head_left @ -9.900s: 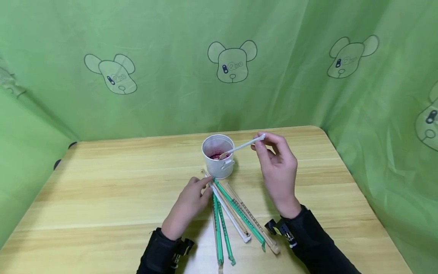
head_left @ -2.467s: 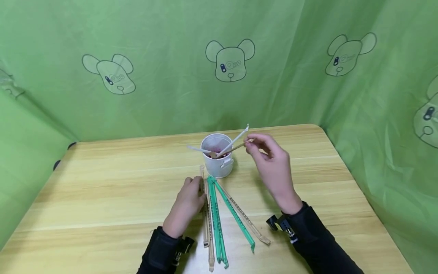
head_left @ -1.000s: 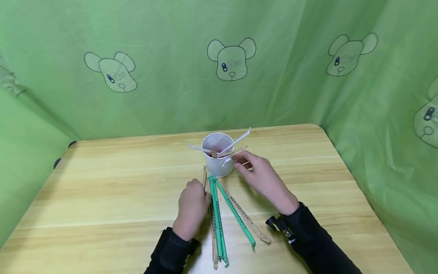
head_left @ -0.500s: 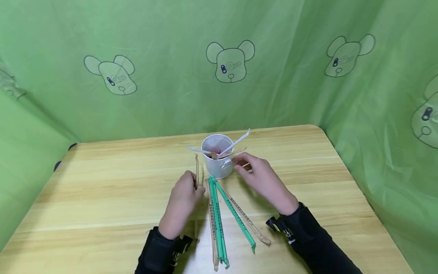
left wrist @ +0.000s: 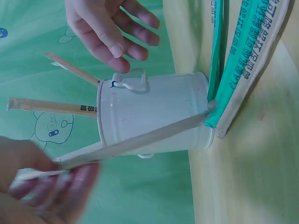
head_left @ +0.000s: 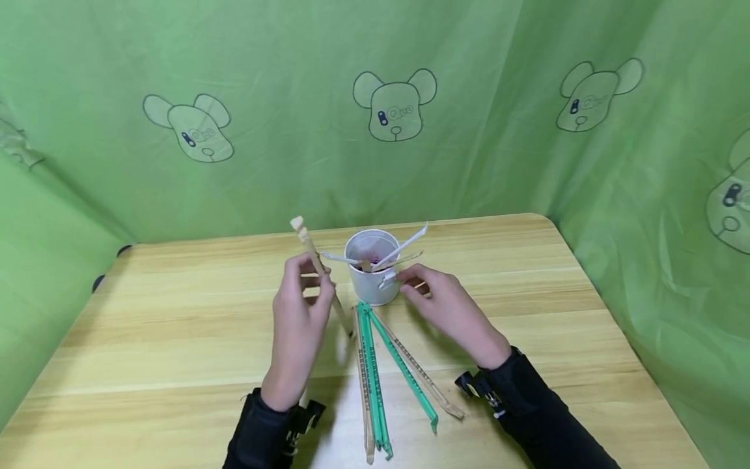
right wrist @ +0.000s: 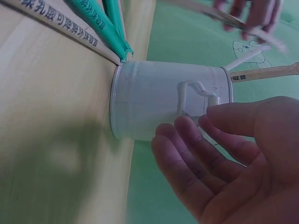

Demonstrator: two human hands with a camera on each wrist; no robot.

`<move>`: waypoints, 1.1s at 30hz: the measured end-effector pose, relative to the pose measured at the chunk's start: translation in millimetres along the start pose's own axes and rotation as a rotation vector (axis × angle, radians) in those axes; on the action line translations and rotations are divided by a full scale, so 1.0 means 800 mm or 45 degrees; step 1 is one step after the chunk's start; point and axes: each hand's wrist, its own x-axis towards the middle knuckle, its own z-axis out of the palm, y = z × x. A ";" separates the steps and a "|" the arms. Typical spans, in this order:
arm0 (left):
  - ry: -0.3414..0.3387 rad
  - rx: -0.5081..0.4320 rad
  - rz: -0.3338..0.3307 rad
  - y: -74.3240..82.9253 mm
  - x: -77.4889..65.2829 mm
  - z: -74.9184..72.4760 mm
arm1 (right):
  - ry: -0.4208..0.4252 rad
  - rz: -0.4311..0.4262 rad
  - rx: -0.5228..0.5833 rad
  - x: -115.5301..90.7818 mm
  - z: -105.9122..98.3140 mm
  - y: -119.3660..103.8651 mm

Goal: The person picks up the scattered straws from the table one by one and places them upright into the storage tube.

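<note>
My left hand point(head_left: 299, 316) pinches a brown paper-wrapped straw point(head_left: 308, 243), tilted above the table to the left of a small white bucket point(head_left: 369, 288). The lower end of this straw point(left wrist: 154, 133) crosses in front of the bucket in the left wrist view. My right hand point(head_left: 448, 309) is at the bucket's right side, beside its white handle point(right wrist: 191, 93). Its fingers point(right wrist: 205, 158) are loosely bent and hold nothing; whether a fingertip touches the handle, I cannot tell. Wrapped straws, white point(head_left: 407, 242) and brown point(left wrist: 70, 107), lean out of the bucket.
In front of the bucket lie several wrapped straws, green point(head_left: 375, 384) and brown point(head_left: 361, 384), fanned towards me on the wooden table point(head_left: 176, 339). A green curtain point(head_left: 281, 150) with printed bear heads hangs behind the table and along its sides.
My left hand has picked the brown straw off the table and raised it, tilting its top left. The right hand let go of a brown straw in the bucket and lowered to the handle.
</note>
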 end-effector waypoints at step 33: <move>0.222 -0.251 0.430 -0.005 0.006 0.021 | -0.064 -0.017 -0.012 0.002 0.005 0.001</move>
